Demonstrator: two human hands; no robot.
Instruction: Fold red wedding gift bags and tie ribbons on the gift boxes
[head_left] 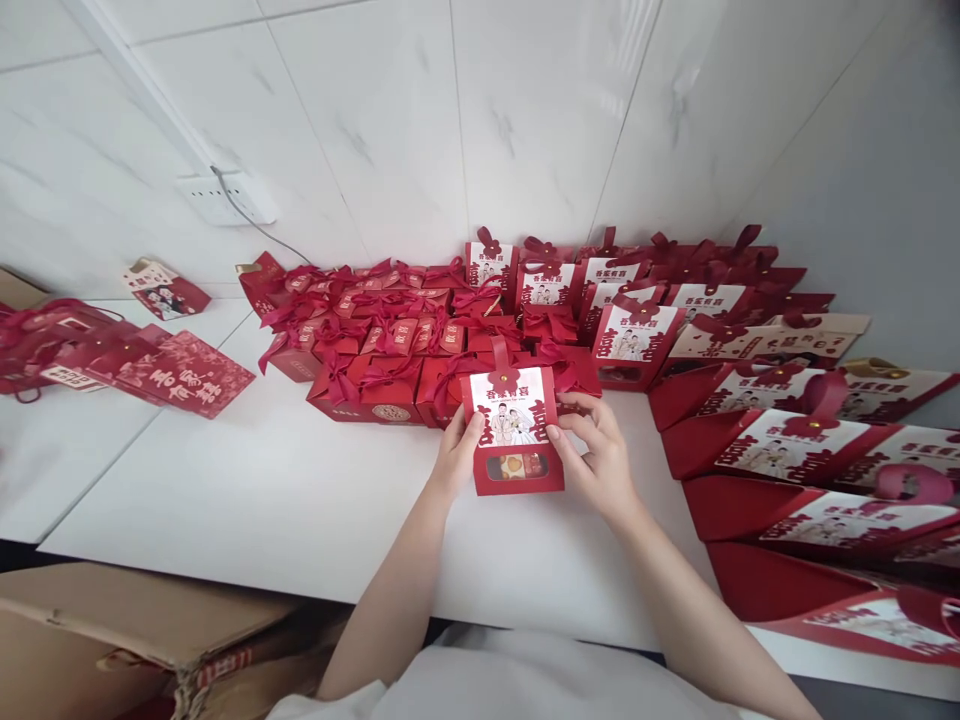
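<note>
Upright between both hands is a red wedding candy box [517, 482] with a white printed front, a bridal couple drawing, a ribbon loop on top and a small window showing wrapped sweets. My left hand [459, 450] grips its left side, thumb on the front edge. On the right side, my right hand [600, 455] holds the box with thumb in front and fingers behind. Just behind stand red ribbon-tied boxes [382, 390] in tight rows. Another candy box [637, 345] of the same printed kind stands to the right of them.
More candy boxes [817, 520] line the right side of the white table [300, 500]. Red gift bags [180, 372] lie at the left, near a small printed box [166, 290]. A cardboard carton [135, 610] sits below the front edge. A cable runs from the wall socket [227, 200].
</note>
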